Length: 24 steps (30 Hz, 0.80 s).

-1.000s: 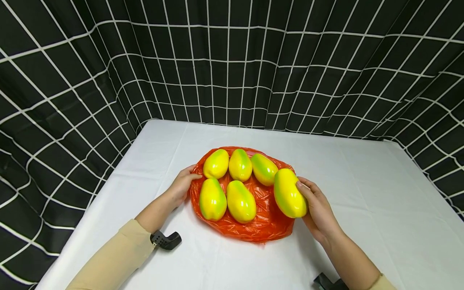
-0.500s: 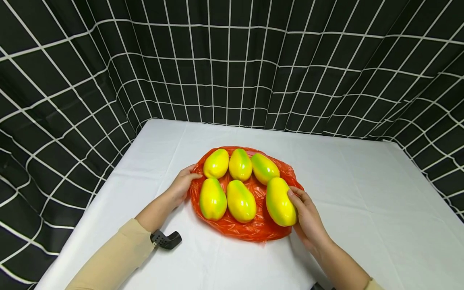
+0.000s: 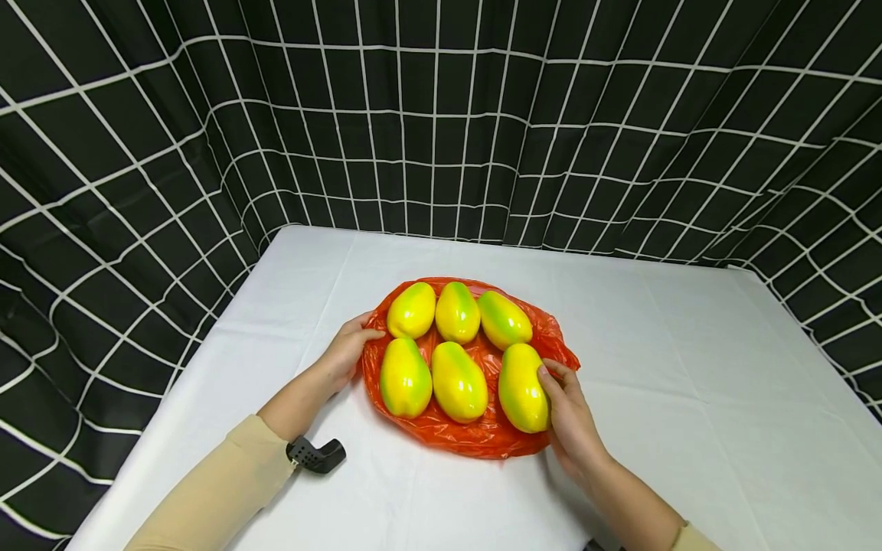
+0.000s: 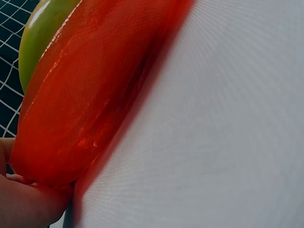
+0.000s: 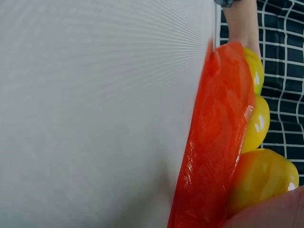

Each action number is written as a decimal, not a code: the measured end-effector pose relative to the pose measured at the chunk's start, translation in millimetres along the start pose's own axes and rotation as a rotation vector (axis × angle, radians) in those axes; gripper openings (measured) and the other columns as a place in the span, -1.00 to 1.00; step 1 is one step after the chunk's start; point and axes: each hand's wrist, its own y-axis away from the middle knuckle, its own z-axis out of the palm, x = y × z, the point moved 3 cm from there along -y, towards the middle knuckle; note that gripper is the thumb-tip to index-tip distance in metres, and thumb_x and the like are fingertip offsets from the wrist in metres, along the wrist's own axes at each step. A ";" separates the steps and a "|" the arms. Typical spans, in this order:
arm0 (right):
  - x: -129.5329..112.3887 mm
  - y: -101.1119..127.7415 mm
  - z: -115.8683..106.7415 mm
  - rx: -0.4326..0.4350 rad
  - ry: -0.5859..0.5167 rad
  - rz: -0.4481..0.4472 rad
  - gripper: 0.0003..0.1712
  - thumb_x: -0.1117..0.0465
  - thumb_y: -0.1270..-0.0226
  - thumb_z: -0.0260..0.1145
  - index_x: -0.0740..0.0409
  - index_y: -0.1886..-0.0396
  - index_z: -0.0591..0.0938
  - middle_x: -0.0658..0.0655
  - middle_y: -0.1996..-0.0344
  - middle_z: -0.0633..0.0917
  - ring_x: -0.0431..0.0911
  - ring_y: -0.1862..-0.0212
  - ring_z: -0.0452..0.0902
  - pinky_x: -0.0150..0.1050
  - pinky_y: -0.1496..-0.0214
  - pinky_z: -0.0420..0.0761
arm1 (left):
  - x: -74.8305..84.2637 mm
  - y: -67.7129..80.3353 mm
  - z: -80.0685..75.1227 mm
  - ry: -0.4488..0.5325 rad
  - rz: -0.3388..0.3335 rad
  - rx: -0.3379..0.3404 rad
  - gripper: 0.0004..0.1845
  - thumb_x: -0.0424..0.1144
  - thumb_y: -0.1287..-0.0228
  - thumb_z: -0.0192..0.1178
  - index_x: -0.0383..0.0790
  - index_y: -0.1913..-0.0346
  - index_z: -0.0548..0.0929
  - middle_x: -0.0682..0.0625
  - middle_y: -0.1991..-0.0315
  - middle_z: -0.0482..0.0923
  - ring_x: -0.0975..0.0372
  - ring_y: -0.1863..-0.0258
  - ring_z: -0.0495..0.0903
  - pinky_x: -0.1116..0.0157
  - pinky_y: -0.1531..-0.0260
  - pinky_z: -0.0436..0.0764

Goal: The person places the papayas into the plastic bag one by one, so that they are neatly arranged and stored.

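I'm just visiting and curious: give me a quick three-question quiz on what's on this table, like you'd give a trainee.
1. How many yellow-green fruits lie on the orange plastic bag?
2. True or false: the left hand is lifting a fruit off the bag.
3. Which fruit does the right hand touch? A) back row, middle B) front row, right end C) front row, left end

Key:
1. Six, in two rows of three.
2. False. It rests at the bag's left edge, by the back-left fruit, lifting nothing.
3. B. Its fingers lie against the front-right fruit, which sits on the bag.
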 end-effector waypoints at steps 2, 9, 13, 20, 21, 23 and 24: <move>0.6 0.0 1.3 0.000 -0.006 -0.002 -0.31 -0.14 -0.44 -0.11 0.09 -0.39 -0.03 0.17 -0.36 0.03 0.02 -0.30 0.04 -0.14 -0.38 0.21 | -0.1 -0.3 0.2 0.000 -0.004 0.000 -0.42 -0.38 -0.29 -0.10 -0.28 -0.39 0.17 -0.17 -0.36 0.24 0.09 -0.26 0.32 0.24 -0.25 0.40; 2.0 -1.9 3.4 0.008 -0.008 0.004 -0.31 -0.08 -0.46 -0.12 0.13 -0.40 -0.07 0.21 -0.38 -0.01 0.07 -0.34 -0.02 -0.04 -0.46 0.07 | 0.7 0.4 0.3 0.003 0.005 0.001 -0.42 -0.38 -0.29 -0.10 -0.29 -0.39 0.17 -0.19 -0.35 0.25 0.14 -0.21 0.36 0.35 -0.16 0.47; 4.0 -3.9 3.3 0.012 -0.004 0.024 -0.26 -0.09 -0.45 -0.11 0.15 -0.42 -0.11 0.24 -0.39 -0.03 0.09 -0.35 -0.03 -0.01 -0.47 0.05 | 0.4 0.4 0.3 0.009 0.011 0.005 -0.43 -0.40 -0.28 -0.10 -0.32 -0.38 0.19 -0.22 -0.33 0.27 0.19 -0.15 0.40 0.41 -0.08 0.51; 5.9 -7.5 4.2 0.005 0.002 0.029 -0.24 -0.07 -0.45 -0.09 0.18 -0.43 -0.13 0.25 -0.38 -0.01 0.09 -0.34 0.00 -0.02 -0.47 0.08 | -0.9 -0.3 0.2 0.007 0.017 0.005 -0.44 -0.40 -0.28 -0.09 -0.33 -0.37 0.21 -0.22 -0.32 0.29 0.18 -0.16 0.40 0.37 -0.14 0.49; 6.1 -8.1 4.3 0.005 0.003 0.030 -0.25 -0.06 -0.45 -0.09 0.18 -0.43 -0.12 0.25 -0.37 -0.01 0.09 -0.33 0.01 -0.02 -0.46 0.09 | -1.0 -0.4 0.1 0.008 0.016 0.006 -0.44 -0.40 -0.28 -0.09 -0.32 -0.36 0.21 -0.22 -0.32 0.29 0.18 -0.16 0.39 0.36 -0.14 0.48; 6.5 -9.1 4.5 0.007 0.005 0.031 -0.24 -0.06 -0.45 -0.08 0.19 -0.43 -0.13 0.26 -0.37 0.00 0.10 -0.33 0.01 -0.01 -0.46 0.09 | -1.0 -0.5 -0.2 0.008 0.014 0.005 -0.44 -0.40 -0.28 -0.10 -0.32 -0.37 0.21 -0.22 -0.33 0.28 0.16 -0.17 0.38 0.35 -0.16 0.48; 6.8 -9.7 4.6 0.009 0.007 0.032 -0.24 -0.05 -0.45 -0.08 0.19 -0.43 -0.12 0.26 -0.37 0.00 0.10 -0.33 0.01 -0.01 -0.46 0.09 | -0.9 -0.5 -0.4 0.008 0.013 0.004 -0.44 -0.40 -0.28 -0.10 -0.32 -0.37 0.21 -0.21 -0.33 0.28 0.15 -0.18 0.38 0.34 -0.17 0.47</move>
